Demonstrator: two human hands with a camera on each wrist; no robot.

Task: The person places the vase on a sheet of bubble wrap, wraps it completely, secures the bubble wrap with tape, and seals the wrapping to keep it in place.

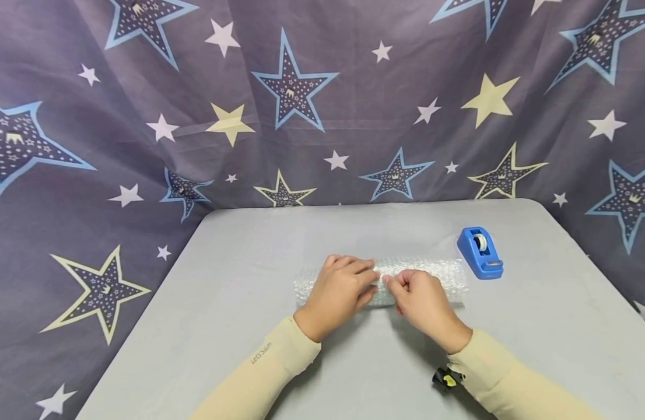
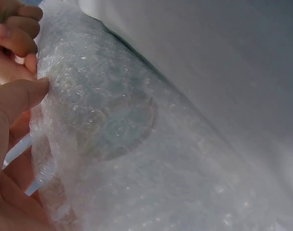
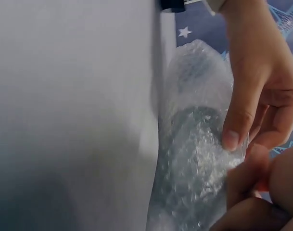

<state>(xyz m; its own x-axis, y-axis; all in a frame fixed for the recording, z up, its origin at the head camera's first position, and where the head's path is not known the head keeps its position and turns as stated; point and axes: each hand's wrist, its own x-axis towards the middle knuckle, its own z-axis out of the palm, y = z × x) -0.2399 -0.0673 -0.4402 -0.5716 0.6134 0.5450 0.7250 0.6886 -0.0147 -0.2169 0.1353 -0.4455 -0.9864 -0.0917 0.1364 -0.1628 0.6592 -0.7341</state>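
Observation:
A roll of clear bubble wrap (image 1: 443, 273) lies crosswise on the table in front of me. Something greenish shows through its layers in both wrist views, with a round outline (image 2: 151, 118); what it is cannot be made out. My left hand (image 1: 339, 289) holds the roll left of its middle, fingers over the top and thumb at the wrap. Close beside it, my right hand (image 1: 423, 298) has thumb and forefinger brought together at the wrap, pinching its edge. Whether a bit of tape is between those fingertips is too small to tell.
A blue tape dispenser (image 1: 479, 254) with a roll of tape stands behind the right end of the bubble wrap. The grey-white table (image 1: 238, 256) meets a star-patterned curtain (image 1: 312, 151) at the back. A small black device (image 1: 446, 379) hangs at my right wrist.

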